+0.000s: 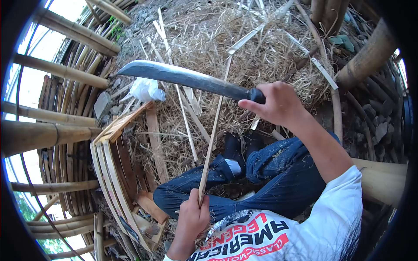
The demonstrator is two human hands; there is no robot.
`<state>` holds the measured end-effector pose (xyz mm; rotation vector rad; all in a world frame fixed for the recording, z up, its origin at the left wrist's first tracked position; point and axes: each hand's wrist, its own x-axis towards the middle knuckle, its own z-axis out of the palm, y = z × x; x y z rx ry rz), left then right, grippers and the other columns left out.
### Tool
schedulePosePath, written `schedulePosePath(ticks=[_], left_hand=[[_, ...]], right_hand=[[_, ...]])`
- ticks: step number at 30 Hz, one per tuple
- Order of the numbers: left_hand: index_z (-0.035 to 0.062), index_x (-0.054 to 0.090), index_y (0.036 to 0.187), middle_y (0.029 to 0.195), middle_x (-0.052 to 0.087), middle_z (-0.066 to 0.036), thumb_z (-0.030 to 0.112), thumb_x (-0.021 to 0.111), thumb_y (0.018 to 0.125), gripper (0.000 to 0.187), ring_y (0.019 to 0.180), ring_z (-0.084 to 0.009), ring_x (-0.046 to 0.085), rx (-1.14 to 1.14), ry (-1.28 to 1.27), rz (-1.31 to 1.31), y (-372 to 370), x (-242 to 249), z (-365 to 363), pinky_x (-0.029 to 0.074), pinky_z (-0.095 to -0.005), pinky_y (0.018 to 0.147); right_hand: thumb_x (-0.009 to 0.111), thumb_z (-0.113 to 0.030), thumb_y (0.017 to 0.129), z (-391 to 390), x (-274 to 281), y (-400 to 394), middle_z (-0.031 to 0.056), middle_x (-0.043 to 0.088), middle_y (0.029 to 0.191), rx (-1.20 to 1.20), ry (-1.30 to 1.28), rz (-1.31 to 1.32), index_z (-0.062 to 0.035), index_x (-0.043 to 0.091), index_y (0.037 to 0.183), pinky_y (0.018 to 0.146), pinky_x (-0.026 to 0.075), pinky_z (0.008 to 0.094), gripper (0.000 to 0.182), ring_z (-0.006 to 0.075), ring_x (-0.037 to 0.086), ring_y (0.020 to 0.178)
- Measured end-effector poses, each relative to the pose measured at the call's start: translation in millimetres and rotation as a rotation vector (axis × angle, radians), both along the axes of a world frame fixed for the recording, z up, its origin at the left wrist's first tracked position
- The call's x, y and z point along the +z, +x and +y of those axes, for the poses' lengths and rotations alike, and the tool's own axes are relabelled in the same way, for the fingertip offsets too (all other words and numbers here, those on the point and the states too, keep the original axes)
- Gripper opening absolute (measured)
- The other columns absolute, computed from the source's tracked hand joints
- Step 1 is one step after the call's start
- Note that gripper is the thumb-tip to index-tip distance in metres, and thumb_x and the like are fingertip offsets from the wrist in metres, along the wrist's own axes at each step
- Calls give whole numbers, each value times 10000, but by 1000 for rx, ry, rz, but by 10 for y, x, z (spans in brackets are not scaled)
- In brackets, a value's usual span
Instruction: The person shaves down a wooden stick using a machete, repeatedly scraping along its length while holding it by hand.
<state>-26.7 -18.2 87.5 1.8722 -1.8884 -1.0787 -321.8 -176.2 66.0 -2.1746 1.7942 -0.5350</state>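
My right hand (pixel 281 104) is closed around the dark handle of a machete (pixel 185 77). Its long curved blade points left across the view and crosses over a thin bamboo strip (pixel 214 130). My left hand (pixel 191 219) grips the near end of that strip, close to my lap. From there the strip runs away from me, past the blade, towards the shavings on the ground. Under both arms are my legs in blue jeans (pixel 278 182), dusted with small shavings.
Pale shavings (pixel 278 52) and loose split strips (pixel 187 122) cover the ground ahead. At left stands a wooden crate (pixel 106 174), with a white plastic bag (pixel 147 90) by its far corner. Bamboo poles (pixel 65 71) line the left side; a thick post (pixel 368 56) rises at right.
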Motion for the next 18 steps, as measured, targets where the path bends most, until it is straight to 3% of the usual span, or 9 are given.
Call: schedulePosePath(ticks=[3, 5, 6, 7, 12, 14, 15, 17, 18], left_hand=[[6, 474, 858, 580, 513, -226, 72, 565, 904, 122, 556, -427, 567, -19, 19, -7, -2, 27, 60, 399, -438, 474], [6, 477, 856, 579, 510, -223, 70, 565, 904, 119, 548, -420, 566, -15, 42, -13, -19, 110, 72, 399, -433, 472], [8, 481, 853, 576, 509, -219, 71, 566, 904, 118, 544, -417, 565, 3, 66, -32, -14, 171, 81, 399, -428, 471], [9, 484, 850, 574, 507, -216, 71, 567, 904, 117, 540, -414, 564, 23, 89, -54, 2, 213, 101, 399, -423, 470], [12, 482, 850, 583, 514, -211, 70, 564, 904, 114, 537, -411, 560, -30, 12, -89, 73, 169, 152, 400, -416, 476], [3, 486, 866, 544, 424, -130, 73, 527, 915, 95, 459, -197, 449, -20, 53, -15, 63, 130, 212, 334, -327, 468], [3, 486, 866, 544, 424, -130, 73, 527, 915, 95, 459, -197, 449, -29, 59, -15, 45, 149, 201, 334, -327, 468], [10, 481, 852, 593, 521, -210, 81, 557, 913, 121, 567, -421, 563, 26, 89, -28, 38, 231, 189, 405, -408, 493], [11, 483, 858, 593, 519, -206, 86, 558, 915, 120, 565, -420, 566, 35, 85, -55, 52, 241, 179, 403, -412, 492]], right_hand=[[507, -761, 800, 126, 18, -20, 73, 576, 518, -36, -5, -25, -76, 607, 625, 522, 545, 346, 714, 217, 643, 508], [490, -769, 805, 232, 56, -2, 45, 553, 506, 61, -112, 18, -92, 594, 620, 487, 527, 319, 710, 180, 616, 483], [472, -780, 804, 182, 28, -36, -6, 515, 493, 92, -13, -9, -113, 571, 609, 441, 487, 278, 703, 127, 553, 440], [451, -793, 804, 123, 42, -76, -37, 484, 487, 86, -83, 5, -128, 554, 602, 414, 450, 248, 703, 93, 496, 416], [447, -772, 827, -1, -97, -256, -36, 490, 493, -47, 29, -119, -124, 563, 609, 417, 462, 258, 694, 99, 500, 418], [444, -767, 833, 171, -54, -171, -38, 485, 491, 1, -49, -112, -124, 558, 604, 412, 460, 259, 692, 98, 500, 418], [440, -762, 839, 247, -34, -109, -40, 479, 488, 58, -112, -109, -124, 554, 600, 407, 459, 260, 691, 97, 501, 417], [427, -768, 840, 198, -7, -107, -35, 482, 486, 71, -145, -83, -120, 565, 602, 407, 461, 254, 704, 96, 524, 430], [428, -769, 838, 116, 23, -149, -29, 490, 490, 45, -28, -100, -114, 579, 612, 407, 464, 255, 709, 98, 529, 433]])
